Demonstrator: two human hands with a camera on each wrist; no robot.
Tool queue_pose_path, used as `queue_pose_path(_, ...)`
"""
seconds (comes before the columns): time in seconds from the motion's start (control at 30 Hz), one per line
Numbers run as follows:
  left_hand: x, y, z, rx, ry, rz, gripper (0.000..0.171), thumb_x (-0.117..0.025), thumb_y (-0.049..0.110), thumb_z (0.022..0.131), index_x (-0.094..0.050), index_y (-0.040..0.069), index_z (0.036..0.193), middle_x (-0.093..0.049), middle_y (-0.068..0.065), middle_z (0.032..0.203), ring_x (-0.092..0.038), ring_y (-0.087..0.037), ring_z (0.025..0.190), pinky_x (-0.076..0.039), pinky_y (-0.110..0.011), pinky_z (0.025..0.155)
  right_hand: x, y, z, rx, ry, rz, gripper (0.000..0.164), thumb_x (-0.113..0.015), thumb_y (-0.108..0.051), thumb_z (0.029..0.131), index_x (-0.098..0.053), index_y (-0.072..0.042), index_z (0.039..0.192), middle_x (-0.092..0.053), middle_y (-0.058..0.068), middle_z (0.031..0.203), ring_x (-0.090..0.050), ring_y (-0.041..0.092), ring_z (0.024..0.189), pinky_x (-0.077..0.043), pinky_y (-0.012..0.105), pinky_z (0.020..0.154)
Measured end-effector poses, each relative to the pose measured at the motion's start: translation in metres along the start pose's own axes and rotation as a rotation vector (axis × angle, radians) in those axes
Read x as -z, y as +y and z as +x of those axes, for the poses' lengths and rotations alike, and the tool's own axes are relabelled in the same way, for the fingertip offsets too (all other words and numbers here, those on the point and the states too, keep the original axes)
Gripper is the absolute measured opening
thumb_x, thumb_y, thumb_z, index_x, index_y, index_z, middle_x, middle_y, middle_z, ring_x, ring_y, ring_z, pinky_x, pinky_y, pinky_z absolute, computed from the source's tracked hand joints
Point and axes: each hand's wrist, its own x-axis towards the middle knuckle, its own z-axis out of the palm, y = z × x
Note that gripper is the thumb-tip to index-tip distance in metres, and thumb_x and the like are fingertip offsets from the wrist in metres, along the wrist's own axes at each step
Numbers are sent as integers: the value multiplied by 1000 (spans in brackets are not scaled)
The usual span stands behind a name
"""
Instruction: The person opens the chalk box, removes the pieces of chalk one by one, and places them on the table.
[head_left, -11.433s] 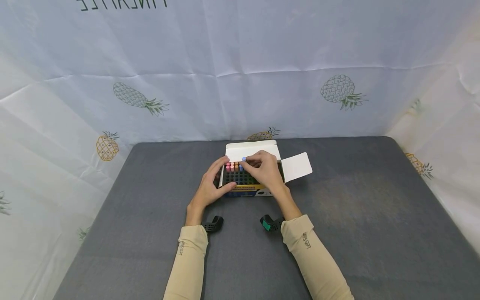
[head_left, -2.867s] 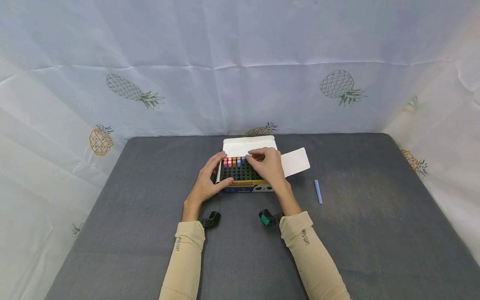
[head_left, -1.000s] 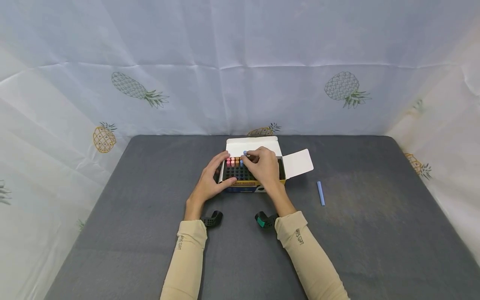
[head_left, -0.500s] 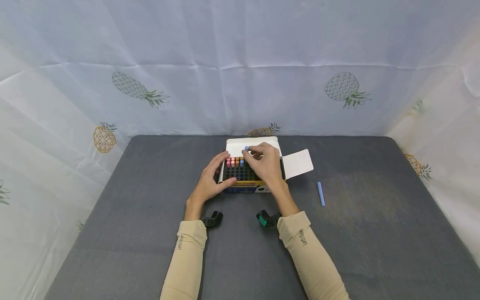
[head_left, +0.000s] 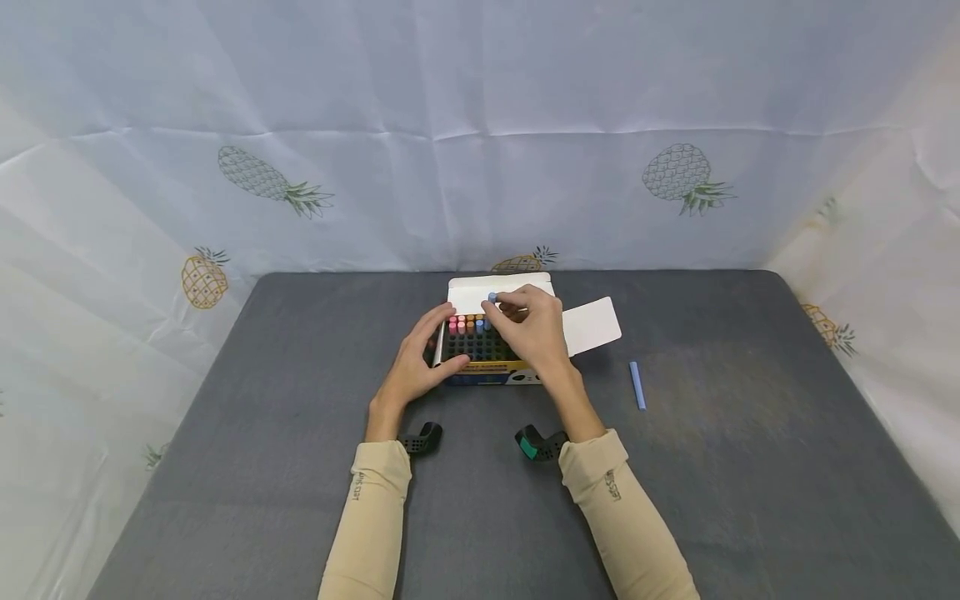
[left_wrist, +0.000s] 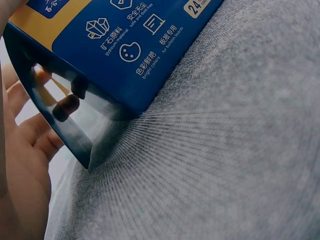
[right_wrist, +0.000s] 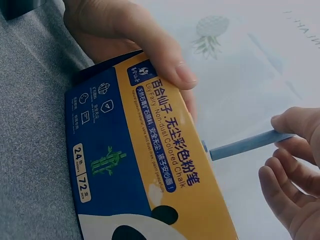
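An upright blue-and-yellow box of colored chalk [right_wrist: 120,150] stands with its top open at the far middle of the table. My left hand [head_left: 408,379] holds its left end, thumb over the front edge and fingers round the back corner. Between thumb and fingertips, my right hand [head_left: 536,333] pinches a pale blue chalk stick [right_wrist: 245,146]. The stick's lower end is just above the box's opening in the right wrist view. Inside, pink chalks [head_left: 457,325], orange-brown ones and blue ones fill the back left of a dark holed tray [head_left: 472,349].
Another blue chalk stick [head_left: 637,386] lies on the grey table [head_left: 720,467], right of the box. The white lid flap [head_left: 468,292] stands up behind, and a white side flap [head_left: 592,325] sticks out to the right. A pineapple-print curtain [head_left: 480,200] hangs behind the table.
Since the earliest frame, a blue chalk has come to lie on the table at the right. In the last second my right hand has risen slightly with its chalk; my left hand keeps its hold.
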Motion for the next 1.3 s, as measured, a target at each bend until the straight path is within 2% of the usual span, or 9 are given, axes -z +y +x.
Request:
queue_pose_path(0.27, -1, -1, 0, -3, -3, 5, 78, -73, 53, 90, -44, 22, 156, -36, -6, 166, -42, -32, 147, -46, -59, 98, 11, -2, -8, 3, -5, 34, 20, -80, -14, 89, -81, 3, 100, -71, 17, 86, -72, 28, 70, -60, 39, 68)
queue_pose_path(0.5, 0, -2, 0, 0, -5, 3, 77, -75, 46, 90, -44, 20, 156, -36, -6, 165, -42, -32, 146, -46, -56, 97, 23, -6, -16, 14, -60, 35, 18, -79, -13, 89, -81, 2, 99, -72, 15, 88, -73, 26, 71, -60, 35, 67)
queue_pose_path(0.67, 0, -3, -1, -5, -4, 6, 78, -74, 48, 90, -44, 20, 156, -36, -6, 165, -43, -32, 146, -46, -57, 97, 33, -8, -22, 73, -113, 18, 14, -80, -12, 89, -82, 0, 97, -72, 12, 85, -70, 21, 69, -56, 28, 65)
queue_pose_path(0.9, -1, -1, -1, -17, -9, 6, 76, -75, 40, 90, -44, 20, 156, -36, -8, 165, -44, -33, 145, -47, -57, 95, 42, -8, -30, 145, -185, 8, 12, -80, -11, 87, -82, -3, 96, -72, 8, 83, -68, 17, 69, -54, 26, 63)
queue_pose_path(1.13, -1, -2, 1, -21, -1, 6, 77, -74, 49, 90, -44, 21, 155, -37, -7, 165, -45, -31, 143, -47, -51, 94, 50, -3, -33, 174, -230, 34, 7, -80, -10, 87, -82, -6, 93, -73, 5, 86, -64, 11, 68, -51, 26, 63)
queue_pose_path(1.3, -1, -3, 1, -14, -4, 12, 78, -73, 53, 89, -44, 22, 155, -37, -6, 165, -44, -31, 145, -46, -52, 95, 58, 0, -35, 181, -258, 44, 7, -81, -10, 87, -82, -8, 93, -72, 3, 86, -57, 7, 64, -47, 25, 60)
